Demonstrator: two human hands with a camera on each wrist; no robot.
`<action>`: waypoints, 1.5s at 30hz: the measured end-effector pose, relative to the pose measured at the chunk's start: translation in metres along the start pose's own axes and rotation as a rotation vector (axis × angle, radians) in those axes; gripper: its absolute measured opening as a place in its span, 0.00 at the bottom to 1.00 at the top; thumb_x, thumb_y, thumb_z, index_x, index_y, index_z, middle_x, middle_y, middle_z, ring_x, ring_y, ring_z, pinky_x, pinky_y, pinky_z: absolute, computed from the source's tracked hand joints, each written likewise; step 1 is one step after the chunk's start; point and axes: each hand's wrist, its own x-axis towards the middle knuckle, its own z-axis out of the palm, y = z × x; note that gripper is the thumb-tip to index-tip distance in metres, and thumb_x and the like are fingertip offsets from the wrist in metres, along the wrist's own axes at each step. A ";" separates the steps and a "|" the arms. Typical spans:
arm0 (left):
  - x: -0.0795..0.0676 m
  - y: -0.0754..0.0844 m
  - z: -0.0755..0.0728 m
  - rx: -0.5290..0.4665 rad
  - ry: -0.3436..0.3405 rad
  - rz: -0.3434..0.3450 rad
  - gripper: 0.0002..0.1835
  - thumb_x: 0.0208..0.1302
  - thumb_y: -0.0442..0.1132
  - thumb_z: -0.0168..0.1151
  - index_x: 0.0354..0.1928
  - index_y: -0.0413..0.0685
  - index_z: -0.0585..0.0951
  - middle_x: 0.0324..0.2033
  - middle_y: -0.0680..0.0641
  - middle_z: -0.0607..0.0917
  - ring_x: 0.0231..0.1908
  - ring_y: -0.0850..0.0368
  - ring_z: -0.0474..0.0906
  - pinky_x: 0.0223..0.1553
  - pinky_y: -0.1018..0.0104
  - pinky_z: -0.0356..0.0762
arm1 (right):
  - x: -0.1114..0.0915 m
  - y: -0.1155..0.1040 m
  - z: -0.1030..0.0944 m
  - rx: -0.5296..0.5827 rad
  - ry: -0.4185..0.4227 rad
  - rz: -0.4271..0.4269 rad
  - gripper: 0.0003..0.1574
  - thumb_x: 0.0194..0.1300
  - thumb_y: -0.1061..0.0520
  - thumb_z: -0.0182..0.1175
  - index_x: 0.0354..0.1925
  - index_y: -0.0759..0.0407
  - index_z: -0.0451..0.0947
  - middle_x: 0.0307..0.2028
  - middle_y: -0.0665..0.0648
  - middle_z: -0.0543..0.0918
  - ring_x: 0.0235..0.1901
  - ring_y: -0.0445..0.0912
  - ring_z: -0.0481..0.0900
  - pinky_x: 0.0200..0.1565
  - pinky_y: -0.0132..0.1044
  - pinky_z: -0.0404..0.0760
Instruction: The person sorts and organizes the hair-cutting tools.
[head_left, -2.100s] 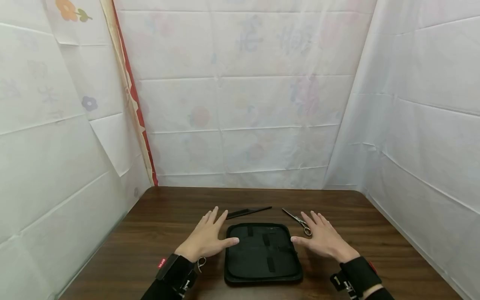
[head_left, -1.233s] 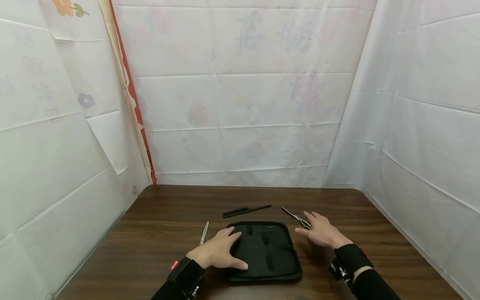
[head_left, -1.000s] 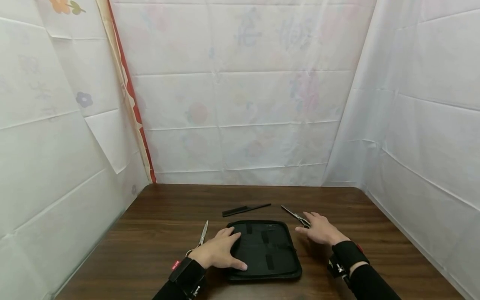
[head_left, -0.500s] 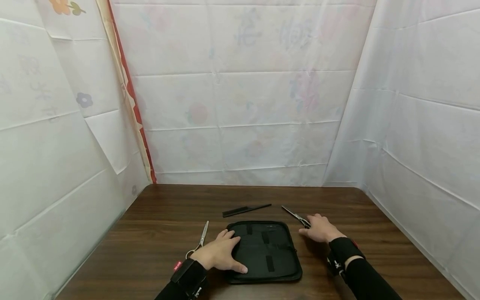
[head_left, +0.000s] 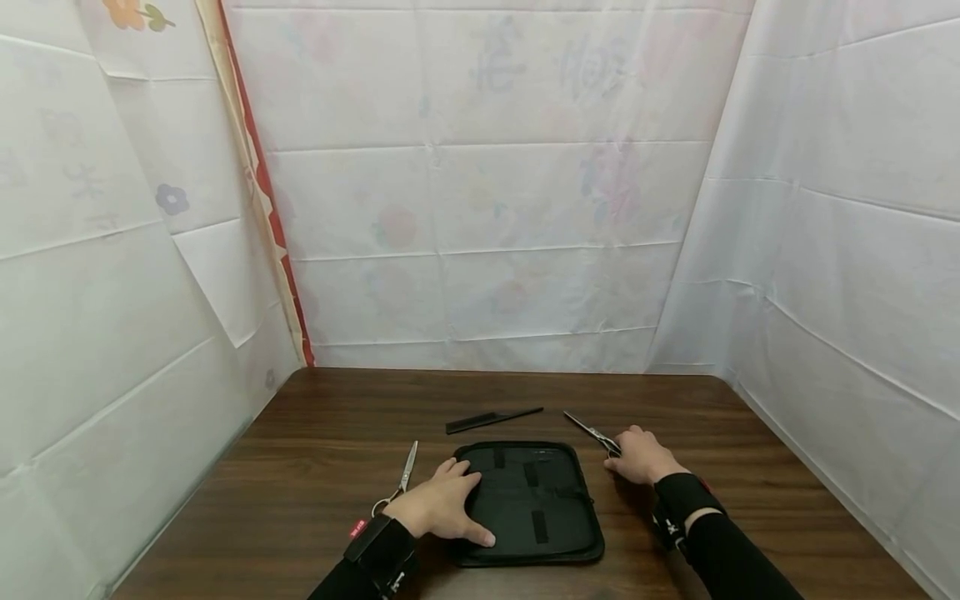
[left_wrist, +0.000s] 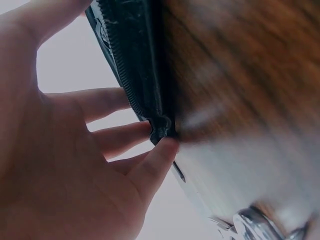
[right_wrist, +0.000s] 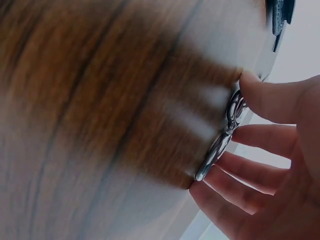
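Observation:
A flat black zip case (head_left: 566, 525) lies open on the table, with elastic loops inside. My left hand (head_left: 442, 504) rests on its left edge, fingers spread and thumb over the near left part. In the left wrist view, the little finger touches a corner of the case (left_wrist: 142, 65). To the right of the case, my right hand (head_left: 643, 457) holds the handles of silver scissors (head_left: 588, 428). The right wrist view shows thumb and fingertips around the scissors' finger rings (right_wrist: 216, 150), which are still on the table.
A second pair of scissors (head_left: 407, 468) lies left of the case, beside my left hand. Behind the case is a black tail comb (head_left: 487, 421). White sheets (head_left: 480, 208) hang around the back and sides of the wooden table (head_left: 315, 467).
My left hand has come from over the case's left side onto its edge. My right hand has lowered to the scissors' handles, and its fingers have drawn together. The case stays put.

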 end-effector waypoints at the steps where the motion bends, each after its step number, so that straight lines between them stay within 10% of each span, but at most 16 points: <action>1: 0.000 0.000 0.000 0.002 -0.001 -0.002 0.50 0.53 0.61 0.77 0.71 0.39 0.71 0.74 0.36 0.64 0.75 0.34 0.52 0.66 0.34 0.63 | 0.000 -0.001 0.000 -0.004 0.002 -0.002 0.13 0.67 0.54 0.69 0.40 0.63 0.80 0.44 0.63 0.75 0.45 0.59 0.74 0.37 0.50 0.72; 20: 0.003 -0.003 0.003 -0.004 0.008 0.000 0.50 0.52 0.62 0.76 0.72 0.41 0.71 0.74 0.36 0.63 0.75 0.34 0.53 0.65 0.33 0.63 | 0.005 0.002 -0.005 0.138 -0.043 -0.003 0.21 0.58 0.63 0.67 0.19 0.56 0.65 0.20 0.53 0.64 0.19 0.45 0.61 0.25 0.38 0.61; 38: 0.002 -0.007 0.003 -0.016 -0.003 0.019 0.50 0.54 0.62 0.76 0.72 0.40 0.71 0.74 0.35 0.63 0.74 0.33 0.54 0.66 0.35 0.63 | -0.001 0.000 -0.005 0.208 -0.075 0.019 0.11 0.55 0.60 0.70 0.21 0.58 0.77 0.18 0.54 0.72 0.20 0.45 0.63 0.27 0.37 0.64; 45: 0.002 -0.006 0.002 -0.021 -0.002 0.022 0.49 0.54 0.62 0.75 0.72 0.40 0.71 0.74 0.35 0.63 0.75 0.33 0.54 0.67 0.35 0.62 | 0.000 0.001 -0.008 0.225 -0.068 0.030 0.18 0.53 0.61 0.70 0.25 0.59 0.67 0.21 0.53 0.65 0.21 0.46 0.61 0.28 0.39 0.63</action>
